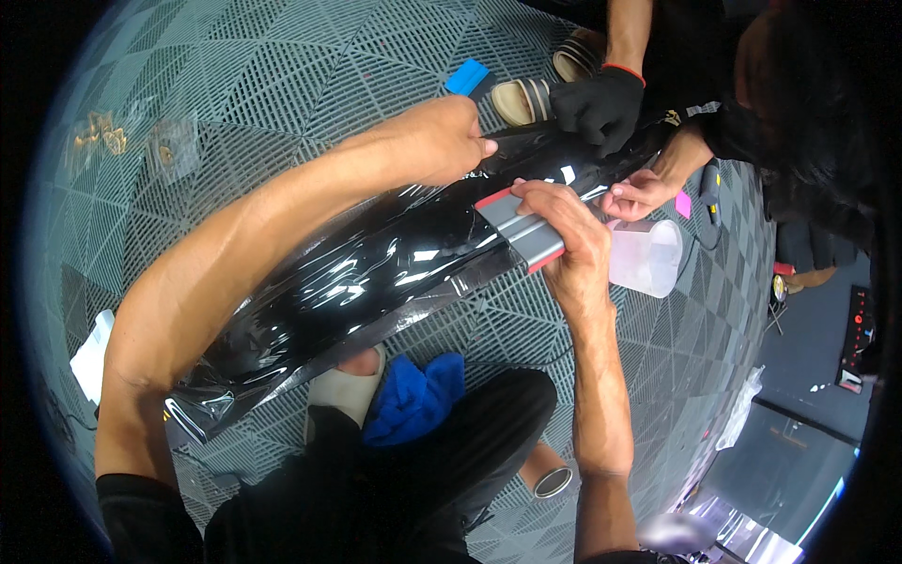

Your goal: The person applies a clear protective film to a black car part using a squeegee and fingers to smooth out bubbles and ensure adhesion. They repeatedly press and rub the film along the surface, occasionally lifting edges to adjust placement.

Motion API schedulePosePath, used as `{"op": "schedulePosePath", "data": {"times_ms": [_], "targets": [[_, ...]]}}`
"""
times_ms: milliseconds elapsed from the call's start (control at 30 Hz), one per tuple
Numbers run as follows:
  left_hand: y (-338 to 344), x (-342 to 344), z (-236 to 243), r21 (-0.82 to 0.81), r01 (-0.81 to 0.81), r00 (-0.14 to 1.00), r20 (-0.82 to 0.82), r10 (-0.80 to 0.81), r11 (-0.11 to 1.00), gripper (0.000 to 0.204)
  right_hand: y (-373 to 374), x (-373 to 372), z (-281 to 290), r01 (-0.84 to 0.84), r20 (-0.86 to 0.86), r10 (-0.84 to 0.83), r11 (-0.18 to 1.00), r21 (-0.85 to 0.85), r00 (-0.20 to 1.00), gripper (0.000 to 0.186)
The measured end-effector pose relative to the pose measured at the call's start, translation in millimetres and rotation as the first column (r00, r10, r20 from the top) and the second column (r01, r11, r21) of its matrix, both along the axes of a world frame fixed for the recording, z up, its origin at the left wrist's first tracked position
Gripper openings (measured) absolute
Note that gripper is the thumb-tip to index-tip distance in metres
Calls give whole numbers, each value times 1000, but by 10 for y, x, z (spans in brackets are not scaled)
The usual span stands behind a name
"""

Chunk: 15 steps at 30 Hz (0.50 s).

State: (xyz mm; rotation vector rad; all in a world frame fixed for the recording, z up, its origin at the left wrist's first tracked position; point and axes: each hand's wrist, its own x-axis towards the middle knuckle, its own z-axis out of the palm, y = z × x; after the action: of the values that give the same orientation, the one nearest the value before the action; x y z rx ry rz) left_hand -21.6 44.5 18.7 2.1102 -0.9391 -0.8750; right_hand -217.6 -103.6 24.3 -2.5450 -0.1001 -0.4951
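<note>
A long, glossy black panel (352,277) lies slantwise across the floor in front of me, with shiny, wrinkled film (413,315) over it and past its near edge. My right hand (573,230) grips a grey squeegee (520,231) with red edges, laid flat on the panel. At the panel's far edge, my left hand (451,141) is closed in a pinch on the film's edge, partly hidden by the fingers. Across from me a co-worker's black-gloved hand (601,105) rests on the panel's far end. That person's bare hand (644,195) is beside my right hand.
A translucent bucket (646,261) stands right of my right hand. A blue towel (415,399) lies by my foot, near an open-ended cylinder (548,475). Beyond the panel are a blue flat card (467,77) and a sandal (522,101). A yellow-and-black tool (711,188) lies at right.
</note>
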Motion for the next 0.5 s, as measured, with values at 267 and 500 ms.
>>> {"op": "schedulePosePath", "data": {"times_ms": [267, 500], "targets": [[34, -10, 0, -25, -11, 998, 58, 13, 1000, 38, -15, 17, -18, -9, -2, 9, 1000, 10, 1000, 33], [31, -11, 2, -40, -53, 998, -34, 52, 998, 36, -29, 13, 36, -9, -29, 9, 1000, 2, 1000, 33]]}}
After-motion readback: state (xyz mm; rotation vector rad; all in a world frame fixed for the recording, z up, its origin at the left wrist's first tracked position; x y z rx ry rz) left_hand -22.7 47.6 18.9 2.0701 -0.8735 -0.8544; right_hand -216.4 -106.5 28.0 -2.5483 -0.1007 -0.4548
